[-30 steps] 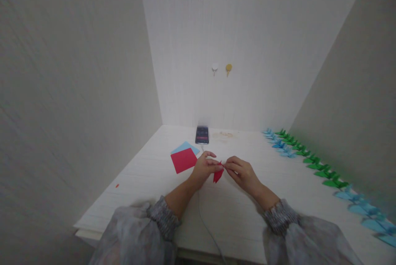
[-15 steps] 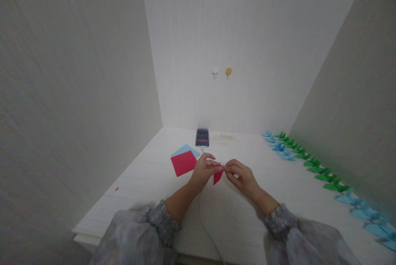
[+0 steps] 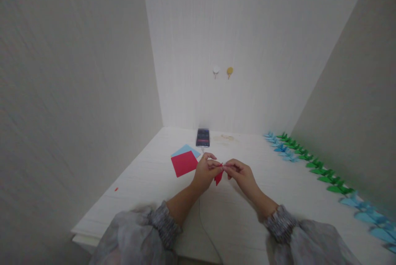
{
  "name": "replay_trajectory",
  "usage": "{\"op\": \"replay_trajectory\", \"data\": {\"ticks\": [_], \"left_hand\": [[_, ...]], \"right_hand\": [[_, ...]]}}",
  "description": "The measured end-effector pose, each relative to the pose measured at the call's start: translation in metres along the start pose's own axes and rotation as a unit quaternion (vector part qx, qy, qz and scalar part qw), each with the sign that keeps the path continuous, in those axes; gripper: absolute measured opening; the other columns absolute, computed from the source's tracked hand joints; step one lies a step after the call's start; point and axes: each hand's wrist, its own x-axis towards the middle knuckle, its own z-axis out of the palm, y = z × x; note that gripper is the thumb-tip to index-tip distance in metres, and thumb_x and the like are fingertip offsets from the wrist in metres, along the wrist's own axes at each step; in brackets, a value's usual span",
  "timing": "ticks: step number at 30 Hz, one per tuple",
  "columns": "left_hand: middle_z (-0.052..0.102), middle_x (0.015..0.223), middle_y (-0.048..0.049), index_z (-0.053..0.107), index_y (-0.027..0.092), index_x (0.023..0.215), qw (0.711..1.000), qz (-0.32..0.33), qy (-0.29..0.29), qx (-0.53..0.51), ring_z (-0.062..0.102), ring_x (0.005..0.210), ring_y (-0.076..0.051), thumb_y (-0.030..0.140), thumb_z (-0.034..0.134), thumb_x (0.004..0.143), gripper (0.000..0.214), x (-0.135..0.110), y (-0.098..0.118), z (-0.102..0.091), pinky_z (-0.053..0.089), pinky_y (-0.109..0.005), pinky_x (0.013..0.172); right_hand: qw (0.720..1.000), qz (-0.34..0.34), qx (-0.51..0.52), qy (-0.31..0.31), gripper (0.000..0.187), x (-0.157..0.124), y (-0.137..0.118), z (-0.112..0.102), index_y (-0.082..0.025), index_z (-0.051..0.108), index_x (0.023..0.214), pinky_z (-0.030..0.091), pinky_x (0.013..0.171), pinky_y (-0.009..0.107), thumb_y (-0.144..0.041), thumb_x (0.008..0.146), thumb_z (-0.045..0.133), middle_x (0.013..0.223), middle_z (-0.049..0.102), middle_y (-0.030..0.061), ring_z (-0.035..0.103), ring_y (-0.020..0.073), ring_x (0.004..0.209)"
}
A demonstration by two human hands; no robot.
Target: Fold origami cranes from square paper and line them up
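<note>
A small folded piece of red paper (image 3: 218, 177) hangs between my two hands above the white table. My left hand (image 3: 205, 173) pinches it from the left, thumb against fingers. From the right, the fingertips of my right hand (image 3: 241, 174) are closed on its upper end, close to my left thumb. Fingers cover the paper's top part, so its full shape is hidden. Left of my left hand lies a flat red sheet (image 3: 185, 164), partly covering a light blue sheet (image 3: 186, 148).
A phone (image 3: 203, 137) lies near the back wall, with a cable (image 3: 206, 232) running toward the front edge. Rows of green folded paper cranes (image 3: 323, 172) and blue ones (image 3: 368, 215) line the table's right side. A small orange-red scrap (image 3: 116, 189) lies at left.
My right fingertips have moved slightly left, closer to my left thumb. The hanging red paper looks narrower and turned. The view has shifted a little.
</note>
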Motion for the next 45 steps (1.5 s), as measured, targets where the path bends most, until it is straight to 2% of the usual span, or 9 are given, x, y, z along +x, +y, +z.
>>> {"op": "replay_trajectory", "data": {"ticks": [3,10,15,24,33,37,45], "left_hand": [[0.06,0.064,0.0014,0.036,0.018,0.084,1.0,0.007,0.001,0.017,0.054,0.052,-0.008,0.023,0.066,0.059,0.039,0.0,-0.001,-0.001,0.038,-0.018,0.051],[0.061,0.065,0.0016,0.035,0.018,0.085,0.999,0.012,0.017,0.029,0.056,0.055,-0.009,0.02,0.066,0.059,0.041,0.001,-0.002,-0.001,0.041,-0.02,0.054],[0.06,0.066,0.0018,0.035,0.018,0.086,0.999,0.005,0.013,0.033,0.057,0.058,-0.009,0.016,0.067,0.056,0.043,0.001,-0.001,0.0,0.043,-0.022,0.058],[0.06,0.066,0.0014,0.034,0.018,0.086,0.999,-0.016,-0.018,0.027,0.057,0.057,-0.01,0.014,0.07,0.052,0.05,-0.001,-0.001,0.001,0.043,-0.023,0.057],[0.06,0.064,0.0017,0.034,0.019,0.086,0.999,-0.021,0.0,0.026,0.056,0.053,-0.01,0.019,0.07,0.053,0.049,0.002,-0.002,-0.002,0.042,-0.022,0.052],[0.06,0.065,0.0013,0.034,0.018,0.085,0.999,-0.019,-0.002,0.036,0.055,0.053,-0.01,0.017,0.07,0.053,0.049,0.002,-0.004,-0.003,0.042,-0.023,0.053],[0.06,0.065,0.0005,0.034,0.019,0.086,0.999,-0.029,-0.008,0.045,0.056,0.054,-0.01,0.018,0.07,0.052,0.049,0.001,-0.003,-0.002,0.042,-0.023,0.054]], "right_hand": [[1.0,0.021,0.001,-0.002,0.022,0.0,0.001,0.001,-0.016,0.058,0.072,0.041,0.044,0.022,-0.038,0.067,0.058,0.052,0.05,-0.0029,0.046,0.0088,0.044],[0.999,-0.04,-0.017,0.009,0.018,0.0,0.004,0.0,-0.018,0.059,0.069,0.042,0.044,0.022,-0.036,0.068,0.058,0.065,0.053,0.0004,0.047,0.0088,0.048],[0.996,-0.055,-0.062,0.013,0.017,-0.002,0.002,-0.001,-0.018,0.059,0.068,0.04,0.045,0.021,-0.033,0.073,0.054,0.062,0.051,-0.0002,0.046,0.0089,0.048],[0.994,-0.02,-0.099,0.045,0.018,-0.002,-0.006,-0.003,-0.018,0.054,0.061,0.035,0.043,0.021,-0.031,0.073,0.052,0.046,0.046,-0.0039,0.043,0.0097,0.043],[0.998,-0.016,-0.062,0.014,0.025,-0.003,-0.006,-0.003,-0.017,0.057,0.067,0.038,0.048,0.022,-0.037,0.077,0.046,0.049,0.048,-0.0027,0.047,0.0104,0.047],[0.999,-0.009,-0.053,0.006,0.019,-0.002,-0.003,-0.003,-0.017,0.057,0.066,0.036,0.044,0.021,-0.034,0.072,0.053,0.052,0.047,-0.003,0.044,0.0093,0.045],[0.995,-0.057,-0.086,0.009,0.019,-0.004,-0.007,-0.005,-0.017,0.058,0.062,0.036,0.045,0.021,-0.029,0.075,0.051,0.056,0.047,-0.0021,0.043,0.0088,0.046]]}}
